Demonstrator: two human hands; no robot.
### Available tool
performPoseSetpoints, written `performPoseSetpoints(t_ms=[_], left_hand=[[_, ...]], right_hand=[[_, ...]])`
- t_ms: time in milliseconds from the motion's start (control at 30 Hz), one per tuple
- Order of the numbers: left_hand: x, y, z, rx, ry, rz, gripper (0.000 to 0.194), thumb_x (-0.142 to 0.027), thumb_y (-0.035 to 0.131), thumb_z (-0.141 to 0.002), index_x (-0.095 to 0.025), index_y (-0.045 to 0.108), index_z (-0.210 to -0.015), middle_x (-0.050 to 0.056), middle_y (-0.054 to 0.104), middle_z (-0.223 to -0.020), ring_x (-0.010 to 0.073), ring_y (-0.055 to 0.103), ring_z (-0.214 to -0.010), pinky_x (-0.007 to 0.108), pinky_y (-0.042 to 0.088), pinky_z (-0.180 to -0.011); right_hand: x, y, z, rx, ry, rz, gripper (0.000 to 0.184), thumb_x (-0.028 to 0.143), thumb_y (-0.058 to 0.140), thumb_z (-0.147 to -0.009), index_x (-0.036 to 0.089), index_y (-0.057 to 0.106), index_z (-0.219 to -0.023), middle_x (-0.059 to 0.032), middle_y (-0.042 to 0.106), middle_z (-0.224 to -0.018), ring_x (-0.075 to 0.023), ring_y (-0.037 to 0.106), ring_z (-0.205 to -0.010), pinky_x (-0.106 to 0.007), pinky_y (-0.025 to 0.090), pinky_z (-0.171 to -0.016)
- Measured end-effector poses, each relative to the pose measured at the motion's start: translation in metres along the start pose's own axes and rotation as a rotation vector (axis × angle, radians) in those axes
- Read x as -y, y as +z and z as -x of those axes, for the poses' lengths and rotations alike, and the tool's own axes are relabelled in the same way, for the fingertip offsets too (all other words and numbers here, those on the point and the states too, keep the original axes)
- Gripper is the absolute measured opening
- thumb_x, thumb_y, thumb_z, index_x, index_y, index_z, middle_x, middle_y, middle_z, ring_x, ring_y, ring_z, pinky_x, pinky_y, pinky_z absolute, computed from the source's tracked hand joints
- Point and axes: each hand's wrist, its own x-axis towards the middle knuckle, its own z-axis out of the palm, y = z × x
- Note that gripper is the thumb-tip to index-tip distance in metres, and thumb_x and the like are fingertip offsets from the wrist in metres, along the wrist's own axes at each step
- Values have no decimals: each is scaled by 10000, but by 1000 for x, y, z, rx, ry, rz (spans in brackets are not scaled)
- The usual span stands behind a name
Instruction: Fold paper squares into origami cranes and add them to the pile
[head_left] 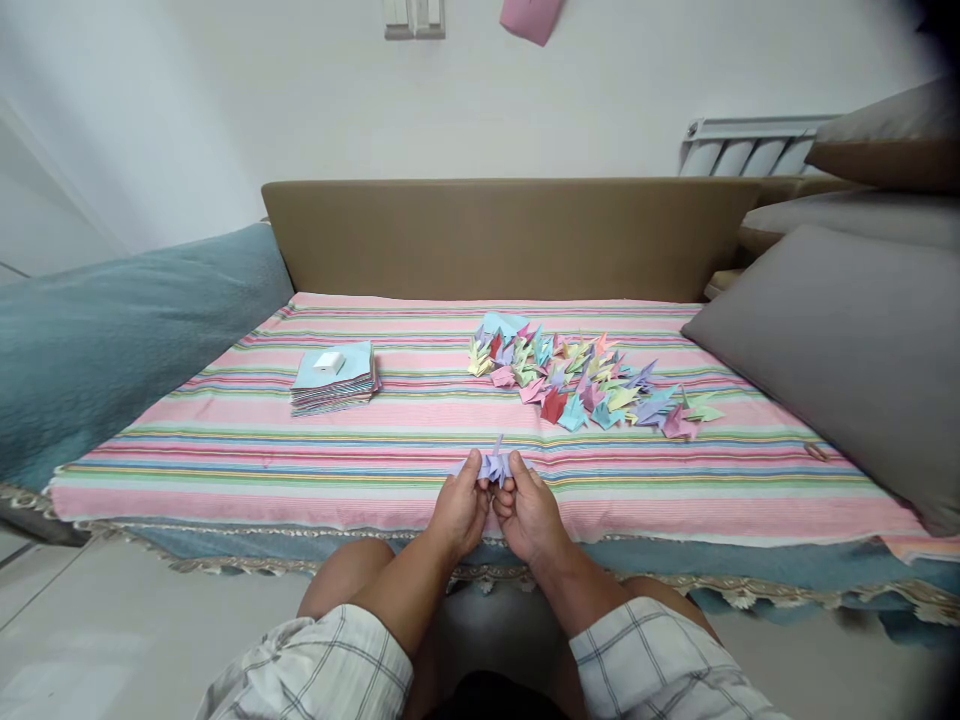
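Note:
Between my two hands is a lavender origami crane (495,467), held above the front part of the striped cloth. My left hand (460,508) is closed, its thumb pressing on the crane's left side. On the opposite side my right hand (530,510) pinches the crane the same way, fingers curled beneath. A narrow strip of the folded paper points up from the middle. Beyond my hands, to the right, lies a loose pile of folded paper cranes (577,385) in many colours. A stack of square paper sheets (335,392) sits to the left, topped by a small white box-like piece (328,362).
A striped cloth (247,440) covers the sofa seat, with a brown backrest (487,240) behind. Grey cushions (832,350) lean at the right. A blue-covered armrest (135,330) borders the left. A small brownish object (816,452) lies near the cushion.

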Motion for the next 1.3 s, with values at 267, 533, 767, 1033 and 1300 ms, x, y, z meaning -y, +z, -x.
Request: performPoseSetpoints(t_ms=[267,533,767,1033,1300], left_hand=[[0,-1,-1,33,106,33,420,-499,693,-666,-94,624,-754,64,640,-676,175,616,-694,284,486,-660],[-3,-5,-4,72,115,75,337,-423,676,-715,-94,610,-757,87,659,-742,197,630,-761,319,503,-722],[-2,-6,-6,82,129,48,310,-395,642,-760,-91,608,-818,91,670,-778,183,633,-758,333,510,-749],[-6,-10,-7,79,71,109,264,-331,703,-706,-101,610,-796,74,679,-747,165,635,-668,329,533,-710],[-8,-13,-8,60,40,137,251,-301,738,-675,-118,578,-734,29,646,-651,122,604,-594,293,547,-665]], right_hand=[[0,-7,-2,12,-79,154,432,543,702,-631,168,489,-648,79,461,-449,-28,363,-354,-132,242,-315],[1,-9,-4,9,-48,80,426,544,691,-643,173,482,-650,64,493,-449,-40,390,-349,-137,252,-310],[8,-6,-5,22,-40,-18,370,454,732,-639,186,483,-693,77,499,-457,-38,390,-349,-127,262,-309],[14,-7,-8,-35,50,-126,296,404,655,-741,168,494,-662,66,495,-446,-33,385,-332,-125,248,-303],[17,-9,-11,-13,70,-156,307,413,669,-736,169,495,-673,62,495,-464,-32,385,-347,-121,254,-309]])
